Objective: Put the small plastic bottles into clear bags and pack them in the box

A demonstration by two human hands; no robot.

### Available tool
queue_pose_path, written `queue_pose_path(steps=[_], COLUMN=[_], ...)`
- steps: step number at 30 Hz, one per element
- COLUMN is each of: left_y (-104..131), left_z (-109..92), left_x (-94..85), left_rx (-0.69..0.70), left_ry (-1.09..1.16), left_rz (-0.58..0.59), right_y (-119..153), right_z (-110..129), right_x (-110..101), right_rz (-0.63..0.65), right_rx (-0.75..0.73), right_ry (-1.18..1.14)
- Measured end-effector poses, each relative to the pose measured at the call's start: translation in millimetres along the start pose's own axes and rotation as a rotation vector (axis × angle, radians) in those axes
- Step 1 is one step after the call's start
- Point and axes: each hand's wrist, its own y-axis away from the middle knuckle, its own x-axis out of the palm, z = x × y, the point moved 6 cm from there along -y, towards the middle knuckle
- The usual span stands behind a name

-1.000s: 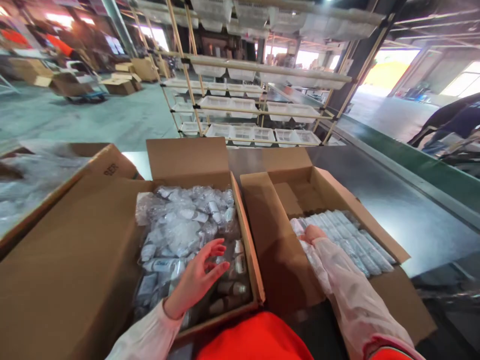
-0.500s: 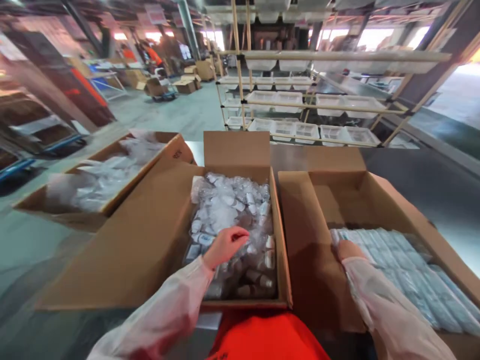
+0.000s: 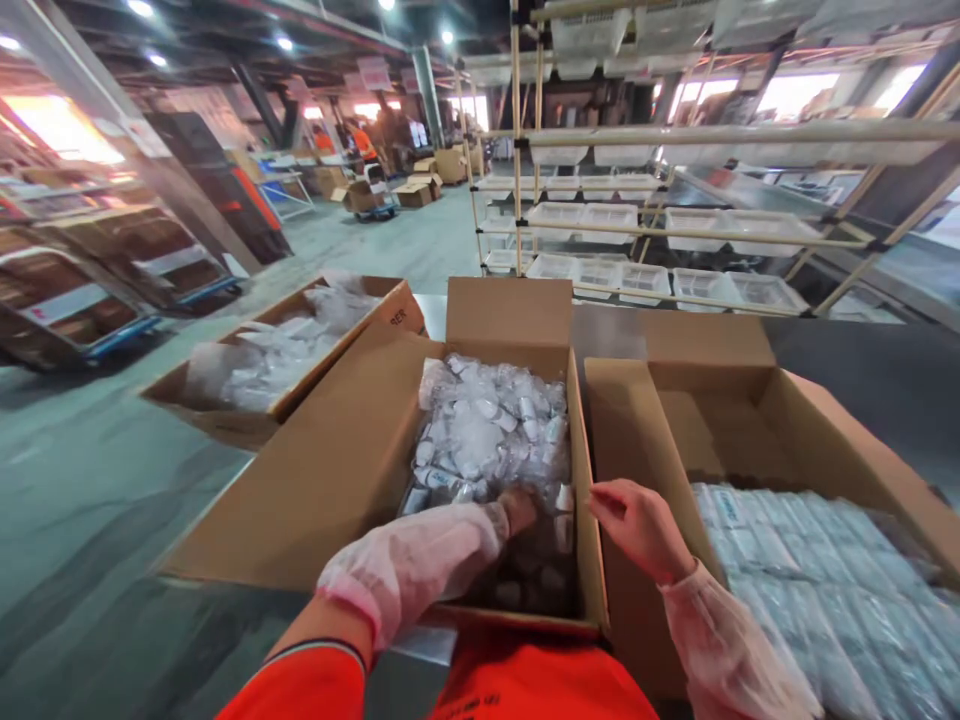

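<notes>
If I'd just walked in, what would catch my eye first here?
Probably the middle carton, crammed with wrapped white bottles, with the left hand reaching down into it. Just right of that, the right hand hovers beside a carton holding neat rows of clear-wrapped packs.

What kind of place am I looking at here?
Probably a warehouse or packing workshop: a tall rack holds rows of white plastic bins, wheeled carts carry cardboard boxes, and an open carton is full of small wrapped bottles.
</notes>
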Motion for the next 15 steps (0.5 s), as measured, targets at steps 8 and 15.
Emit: queue_pose_path(steps=[8, 15], left_y=[24, 74], left_z=[9, -31], left_x=[-85.5, -100.0], left_rx=[-0.023, 0.161], left_ry=[0.531, 1.247], left_rz=[-0.361, -0.392], right_y=[1, -10], right_z=[-17, 30], right_x=[34, 56], right_rz=[0.013, 0.198], right_rx=[0.247, 0.339], right_ry=[-0.643, -1.272])
